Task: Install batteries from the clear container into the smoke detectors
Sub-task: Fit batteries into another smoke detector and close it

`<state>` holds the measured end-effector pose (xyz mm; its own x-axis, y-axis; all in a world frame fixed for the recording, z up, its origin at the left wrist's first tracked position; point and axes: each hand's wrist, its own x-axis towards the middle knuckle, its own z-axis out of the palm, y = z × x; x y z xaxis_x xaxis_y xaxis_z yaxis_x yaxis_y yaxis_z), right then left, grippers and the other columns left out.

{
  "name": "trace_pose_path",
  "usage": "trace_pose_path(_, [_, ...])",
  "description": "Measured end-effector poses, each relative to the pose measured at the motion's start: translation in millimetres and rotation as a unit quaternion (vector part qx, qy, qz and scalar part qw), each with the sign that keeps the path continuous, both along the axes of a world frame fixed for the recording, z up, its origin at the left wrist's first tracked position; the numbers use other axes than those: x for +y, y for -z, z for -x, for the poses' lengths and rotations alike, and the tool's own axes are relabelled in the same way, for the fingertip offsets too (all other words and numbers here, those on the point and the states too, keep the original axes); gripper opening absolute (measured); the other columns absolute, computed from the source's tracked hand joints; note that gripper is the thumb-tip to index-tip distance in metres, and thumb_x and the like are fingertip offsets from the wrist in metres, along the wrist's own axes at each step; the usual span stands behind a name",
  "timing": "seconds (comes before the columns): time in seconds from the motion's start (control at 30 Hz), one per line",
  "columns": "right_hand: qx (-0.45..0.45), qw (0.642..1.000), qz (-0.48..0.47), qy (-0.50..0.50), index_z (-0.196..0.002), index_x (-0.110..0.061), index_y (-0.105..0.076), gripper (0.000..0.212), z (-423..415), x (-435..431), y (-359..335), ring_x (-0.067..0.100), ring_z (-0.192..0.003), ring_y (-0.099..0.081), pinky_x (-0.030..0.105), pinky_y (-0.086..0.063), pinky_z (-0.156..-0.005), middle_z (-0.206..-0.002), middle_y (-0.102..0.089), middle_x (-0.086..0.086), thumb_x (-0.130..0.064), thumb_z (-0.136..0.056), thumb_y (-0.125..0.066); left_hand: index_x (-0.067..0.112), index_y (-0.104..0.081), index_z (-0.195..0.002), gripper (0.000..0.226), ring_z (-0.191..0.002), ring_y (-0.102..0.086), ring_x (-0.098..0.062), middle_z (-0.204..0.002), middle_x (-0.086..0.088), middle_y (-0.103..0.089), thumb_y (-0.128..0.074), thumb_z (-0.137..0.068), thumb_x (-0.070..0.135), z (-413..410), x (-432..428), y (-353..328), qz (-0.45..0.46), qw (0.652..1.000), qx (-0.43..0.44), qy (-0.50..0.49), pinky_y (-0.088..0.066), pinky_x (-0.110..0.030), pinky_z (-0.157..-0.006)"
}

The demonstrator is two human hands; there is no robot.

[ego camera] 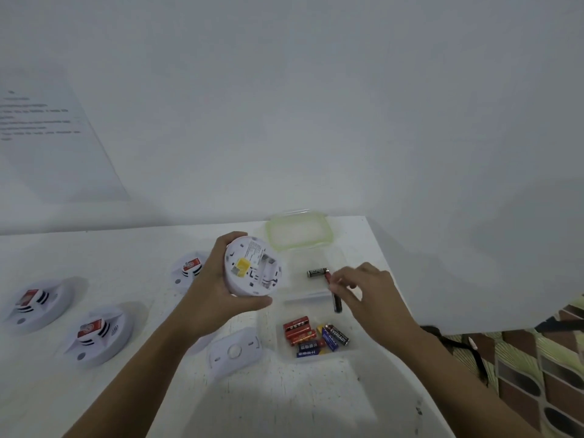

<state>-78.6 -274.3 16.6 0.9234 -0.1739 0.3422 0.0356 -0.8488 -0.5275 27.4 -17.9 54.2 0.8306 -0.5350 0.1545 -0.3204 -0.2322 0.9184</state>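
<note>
So the left hand [218, 289] is wrapped round 1 smoke detector [252, 267] just beside the clear container [316, 358], right hand [369, 295] pinching 1 black battery [337, 303] above it.

Both bare forearms reach forward from below, the left grip [216, 279] curled, thumb underneath, round a smoke detector [252, 268], the right grip [369, 292] palm-down, fingertips pinching a battery [337, 305].
</note>
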Motion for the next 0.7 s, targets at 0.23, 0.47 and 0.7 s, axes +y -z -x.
trace_pose_path(0.23, [0.053, 0.989, 0.137, -0.003, -0.088, -0.035, -0.074, 0.015, 0.2, 2.9, 31.8, 0.01, -0.096, -0.051, 0.034, -0.026, -0.081, -0.085, -0.07, -0.018, -0.047, -0.091, -0.068, 0.035, -0.042, -0.137, 0.097, -0.117, -0.056, 0.003, -0.123, 0.027, -0.056, -0.096, -0.059, 0.015, 0.7, 2.0, 8.8, -0.008, 1.0, 0.003, 0.003, -0.05, -0.007, -0.084])
trace_pose_path(0.47, [0.04, 0.999, 0.01, 0.009, -0.082, -0.032, -0.073, 0.014, -18.6, 2.0, 14.9, 0.004, -0.077, -0.053, 0.033, -0.041, -0.081, -0.074, -0.06, -0.017, -0.042, -0.091, -0.069, 0.032, -0.041, -0.14, 0.099, -0.122, -0.054, 0.001, -0.128, 0.025, -0.055, -0.095, -0.06, 0.008, -5.6, 0.6, 10.0, 0.013, 1.0, 0.005, 0.01, -0.051, -0.009, -0.087])
trace_pose_path(0.7, [0.115, 0.991, 0.062, 0.001, -0.107, -0.02, -0.071, 0.015, -77.3, -5.8, -2.0, 0.011, -0.084, -0.06, 0.026, -0.048, -0.076, -0.099, -0.07, -0.005, -0.024, -0.097, -0.06, 0.034, -0.04, -0.141, 0.102, -0.128, -0.052, -0.005, -0.135, 0.019, -0.052, -0.098, -0.059, 0.017, -16.7, 4.1, 9.9, 0.011, 1.0, -0.003, 0.009, -0.055, -0.021, -0.095])
